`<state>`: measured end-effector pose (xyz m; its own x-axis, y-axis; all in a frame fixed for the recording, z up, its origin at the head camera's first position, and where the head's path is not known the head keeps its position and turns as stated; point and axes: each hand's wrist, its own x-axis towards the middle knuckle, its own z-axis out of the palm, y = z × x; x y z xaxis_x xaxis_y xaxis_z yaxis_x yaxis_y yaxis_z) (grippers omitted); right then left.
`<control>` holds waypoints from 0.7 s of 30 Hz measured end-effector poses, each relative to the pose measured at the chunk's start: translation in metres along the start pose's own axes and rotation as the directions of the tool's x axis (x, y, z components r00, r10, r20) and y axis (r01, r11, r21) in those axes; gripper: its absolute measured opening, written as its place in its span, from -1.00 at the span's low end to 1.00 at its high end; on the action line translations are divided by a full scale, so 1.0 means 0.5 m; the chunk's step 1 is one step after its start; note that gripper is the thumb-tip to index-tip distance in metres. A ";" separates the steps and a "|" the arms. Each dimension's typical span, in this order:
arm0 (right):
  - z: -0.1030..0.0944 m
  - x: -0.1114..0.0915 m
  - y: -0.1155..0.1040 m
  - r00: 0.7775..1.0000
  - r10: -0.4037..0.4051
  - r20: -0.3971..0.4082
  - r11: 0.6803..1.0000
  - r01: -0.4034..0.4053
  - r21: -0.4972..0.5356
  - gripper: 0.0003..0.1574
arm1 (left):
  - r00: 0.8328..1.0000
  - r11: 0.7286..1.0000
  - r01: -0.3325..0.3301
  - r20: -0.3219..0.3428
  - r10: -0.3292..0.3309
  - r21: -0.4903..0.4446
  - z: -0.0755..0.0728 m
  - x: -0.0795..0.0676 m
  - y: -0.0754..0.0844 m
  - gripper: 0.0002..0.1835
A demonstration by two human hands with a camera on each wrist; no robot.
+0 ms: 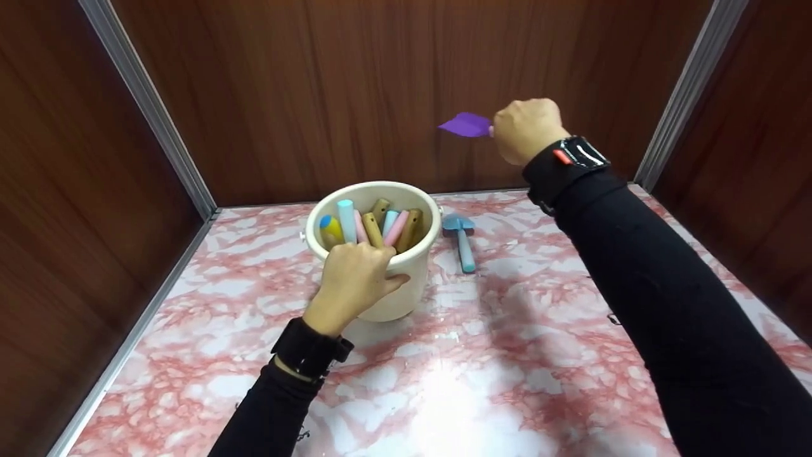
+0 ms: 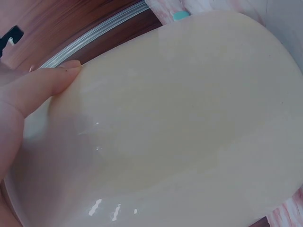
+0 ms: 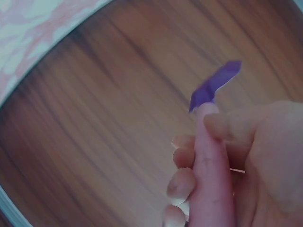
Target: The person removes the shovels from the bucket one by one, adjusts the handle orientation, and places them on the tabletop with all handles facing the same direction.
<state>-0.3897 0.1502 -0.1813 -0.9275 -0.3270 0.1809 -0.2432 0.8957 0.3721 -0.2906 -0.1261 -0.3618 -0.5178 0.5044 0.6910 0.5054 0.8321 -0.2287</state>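
While the left hand point(image 1: 358, 273) grips the near rim of the white bucket point(image 1: 396, 292), thumb outside, the right hand point(image 1: 530, 130) is raised at far right, fingers curled round the pink handle point(image 3: 210, 175) of a purple-bladed trowel point(image 1: 467, 125). Trowel is in the air, apart from bucket and desk point(image 1: 241, 355), before the wood-grain wall point(image 1: 380, 95).

Bucket sits toward the far side of the desk, crowded with upended handles point(image 1: 347, 222): light blue, pink, tan, one yellow with a blue end. Lower parts hidden inside. Just right of it a light-blue trowel point(image 1: 465, 251) lies on the desk, handle pointing near, neither hand on it.

Tally, my judgement: work partway; most visible tools in the bucket, two outside, one held, one loose. Whether they are going in or coming out, cannot tell.
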 end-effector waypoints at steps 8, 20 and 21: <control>0.075 -0.010 0.028 0.998 0.049 0.028 0.992 -0.052 0.119 -0.64 | 1.000 1.000 -0.001 0.004 0.001 0.019 -0.001 -0.002 0.001 -0.47; 0.168 -0.027 0.025 0.990 0.075 0.123 0.971 -0.100 0.218 -0.61 | 1.000 1.000 0.004 0.011 -0.004 0.018 -0.006 0.000 0.003 -0.47; 0.177 -0.030 0.022 0.989 0.075 0.131 0.969 -0.103 0.225 -0.62 | 1.000 1.000 0.005 0.013 -0.005 0.016 -0.006 0.000 0.003 -0.47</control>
<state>-0.4035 0.1919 -0.2607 -0.9723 -0.2168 0.0876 -0.2038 0.9693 0.1372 -0.2876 -0.1255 -0.3599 -0.5294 0.5030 0.6832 0.4915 0.8382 -0.2363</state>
